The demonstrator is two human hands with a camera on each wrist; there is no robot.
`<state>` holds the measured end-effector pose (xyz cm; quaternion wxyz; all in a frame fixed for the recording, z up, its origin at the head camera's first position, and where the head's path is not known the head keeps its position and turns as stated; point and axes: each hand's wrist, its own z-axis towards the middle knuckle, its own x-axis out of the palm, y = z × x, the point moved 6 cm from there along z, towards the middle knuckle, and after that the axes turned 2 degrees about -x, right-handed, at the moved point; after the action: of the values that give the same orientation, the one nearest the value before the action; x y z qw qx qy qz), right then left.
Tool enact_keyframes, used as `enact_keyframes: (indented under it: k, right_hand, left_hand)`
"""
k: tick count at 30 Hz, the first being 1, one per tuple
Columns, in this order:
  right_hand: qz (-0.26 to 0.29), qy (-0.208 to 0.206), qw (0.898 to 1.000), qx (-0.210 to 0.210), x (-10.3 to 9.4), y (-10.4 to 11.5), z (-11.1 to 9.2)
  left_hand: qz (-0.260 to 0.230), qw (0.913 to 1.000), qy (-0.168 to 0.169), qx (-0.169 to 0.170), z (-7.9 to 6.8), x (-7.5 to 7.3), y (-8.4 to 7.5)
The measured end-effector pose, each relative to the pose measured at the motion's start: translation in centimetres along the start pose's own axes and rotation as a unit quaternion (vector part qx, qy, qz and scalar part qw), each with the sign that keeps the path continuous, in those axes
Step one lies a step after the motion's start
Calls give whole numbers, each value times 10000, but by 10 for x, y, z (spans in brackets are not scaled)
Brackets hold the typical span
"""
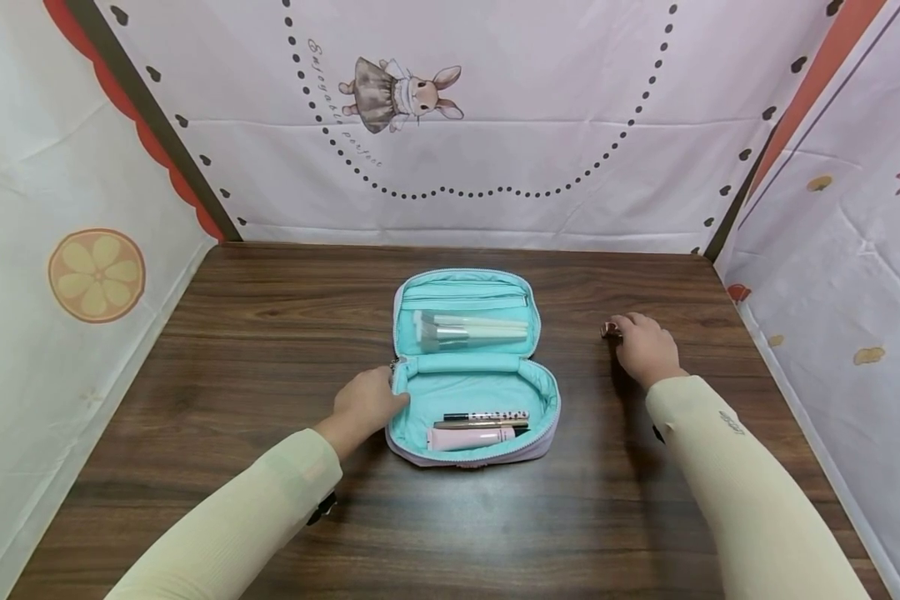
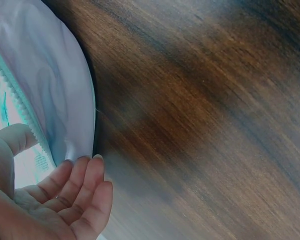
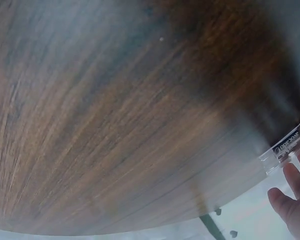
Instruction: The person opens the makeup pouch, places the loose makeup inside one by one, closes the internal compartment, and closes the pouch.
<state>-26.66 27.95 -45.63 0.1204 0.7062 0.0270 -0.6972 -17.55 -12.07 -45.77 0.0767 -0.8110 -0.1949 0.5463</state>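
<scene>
An unzipped cosmetic bag (image 1: 474, 365) with a turquoise lining lies spread on the table. My left hand (image 1: 366, 402) pinches its left wall, thumb inside over the zipper and fingers against the pale lilac outside (image 2: 60, 85). Inside the near half are a pink tube (image 1: 468, 438), a slim brown pencil-like stick and a black-and-patterned stick (image 1: 487, 416). Makeup brushes (image 1: 468, 332) lie in the lid half. Off to the right, my right hand (image 1: 645, 348) holds a small clear-cased item (image 3: 286, 149) with a dark lettered label between thumb and fingers; its kind cannot be told.
The dark wooden table (image 1: 270, 333) reaches to a printed cloth wall (image 1: 525, 100) at the back. More cloth walls stand at the left (image 1: 30, 167) and right (image 1: 855, 275) edges.
</scene>
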Motion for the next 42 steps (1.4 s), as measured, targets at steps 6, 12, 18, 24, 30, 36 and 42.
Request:
enact_keyframes:
  k: [6, 12, 18, 24, 30, 36, 42]
  right_hand:
    - [-141, 57, 9998, 137, 0, -3, 6]
    - [-279, 232, 9993, 90, -1, -2, 6]
    - [-457, 133, 9989, -35, 0, 0, 3]
    - [-499, -27, 9986, -189, -1, 1, 2]
    - [-512, -204, 9979, -354, -9, 7, 2]
    - [-442, -282, 9969, -581, -21, 24, 5]
    - [-390, -248, 9962, -744, -28, 45, 6]
  left_hand:
    - [-20, 10000, -7, 13, -1, 0, 1]
    - [-49, 10000, -22, -4, -1, 0, 1]
    - [-57, 10000, -39, -5, 0, 2, 1]
    - [-70, 10000, -38, -6, 1, 2, 3]
    - [-71, 10000, -30, -1, -1, 1, 2]
    - [-84, 10000, -17, -8, -2, -1, 1]
    - [-75, 10000, -24, -6, -1, -1, 1]
